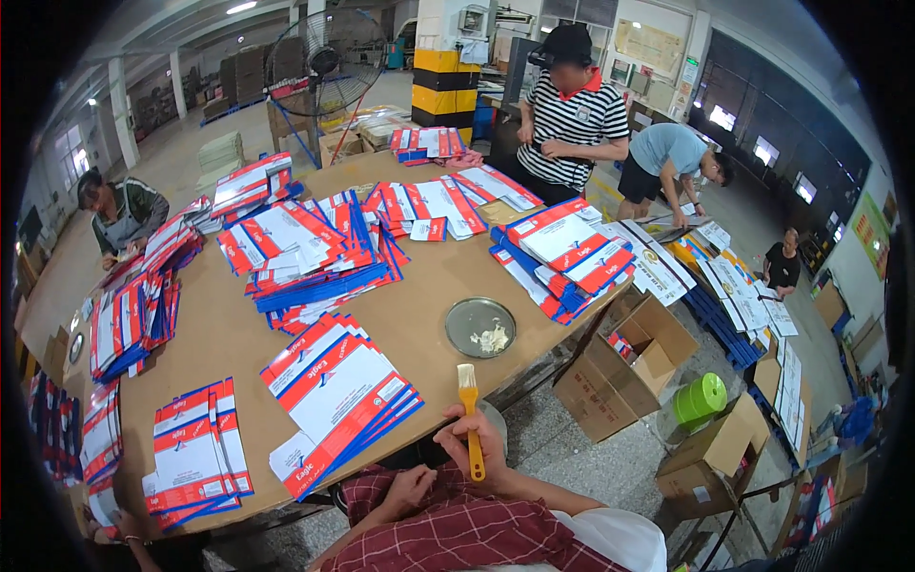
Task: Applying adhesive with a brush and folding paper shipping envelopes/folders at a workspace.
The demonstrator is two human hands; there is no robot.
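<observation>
My right hand (469, 440) grips a paintbrush (474, 448) by its yellow handle, bristles up, just off the table's near edge. Pale paste coats the bristles. Beyond the brush, a round metal plate (461, 326) holds a lump of whitish paste (493, 338). My left hand (410, 491) rests on the dark red checked cloth (448, 534) over my lap, fingers loosely bent with nothing seen in them. Left of the brush, a fanned stack of flat red, white and blue printed cartons (338, 396) lies on the brown table (419, 286).
More carton stacks (315, 248) cover the table's far and left parts. Cardboard boxes (624, 367) and a green roll (700, 398) stand on the floor at right. Co-workers are at left, at the far side (572, 114) and at right; another person's hand (119, 526) shows at lower left.
</observation>
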